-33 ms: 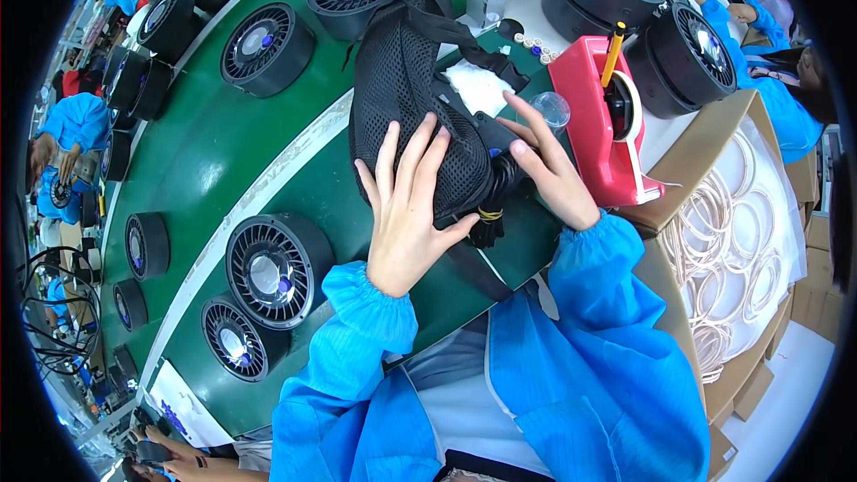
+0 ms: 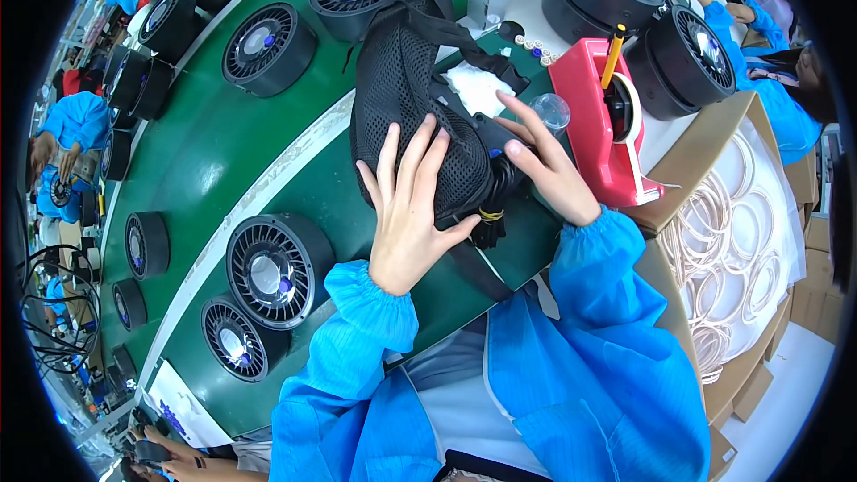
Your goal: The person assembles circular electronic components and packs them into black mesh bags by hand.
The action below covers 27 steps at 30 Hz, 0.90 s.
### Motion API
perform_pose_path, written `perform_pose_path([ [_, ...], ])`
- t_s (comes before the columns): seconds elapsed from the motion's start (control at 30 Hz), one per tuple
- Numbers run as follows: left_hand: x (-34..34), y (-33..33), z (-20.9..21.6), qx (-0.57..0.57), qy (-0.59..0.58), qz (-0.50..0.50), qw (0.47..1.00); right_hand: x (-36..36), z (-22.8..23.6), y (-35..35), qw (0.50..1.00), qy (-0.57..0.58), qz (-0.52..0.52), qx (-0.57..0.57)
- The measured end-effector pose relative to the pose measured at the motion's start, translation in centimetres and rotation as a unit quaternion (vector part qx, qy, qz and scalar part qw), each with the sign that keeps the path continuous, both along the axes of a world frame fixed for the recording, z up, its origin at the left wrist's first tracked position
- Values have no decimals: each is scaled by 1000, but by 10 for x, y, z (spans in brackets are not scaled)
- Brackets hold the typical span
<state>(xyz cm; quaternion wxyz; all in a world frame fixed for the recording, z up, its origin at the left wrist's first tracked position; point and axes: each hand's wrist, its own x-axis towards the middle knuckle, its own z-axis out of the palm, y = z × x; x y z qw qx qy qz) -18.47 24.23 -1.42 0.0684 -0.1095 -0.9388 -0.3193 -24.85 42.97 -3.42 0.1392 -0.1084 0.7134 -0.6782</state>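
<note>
The person wears a loose, bright blue jacket [image 2: 607, 366] with faint fine lines in the cloth. Its roomy sleeves [image 2: 335, 370] wrinkle and end in gathered, ruffled cuffs [image 2: 379, 284]. Pale edging [image 2: 487, 366] trims the front opening, over a light grey shirt [image 2: 464, 388]. The fingers [image 2: 413, 161] are bare.

Vs. the earlier pic, the person's R hand [image 2: 558, 180] has shifted slightly L: index fingertip now a bit further over the lower R edge of the white wad [image 2: 475, 87], thumb tip a bit closer to the small blue spot [image 2: 495, 153] beside the black mesh bag [image 2: 379, 80]. Gap b/w thumb & spot is narrower. Bag & the round black fan [image 2: 269, 49] up L both sit a hair further R in view, approx. same amt.
</note>
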Motion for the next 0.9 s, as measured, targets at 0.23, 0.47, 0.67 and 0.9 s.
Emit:
perform_pose_path([
  [0.23, 8, -8, -25, 54, 85, 36, 994, -41, 10, -18, 969, 9, 206, 133],
  [0.47, 8, -5, -45, 183, 156, 139, 961, -58, 14, -60, 941, 113, 256, 190],
  [0.67, 17, -20, -71, 504, 150, 164, 835, -24, 42, -102, 918, 219, 223, 245],
  [0.9, 45, -26, -46, 728, -13, 215, 651, 10, 54, -144, 809, 331, 128, 468],
])
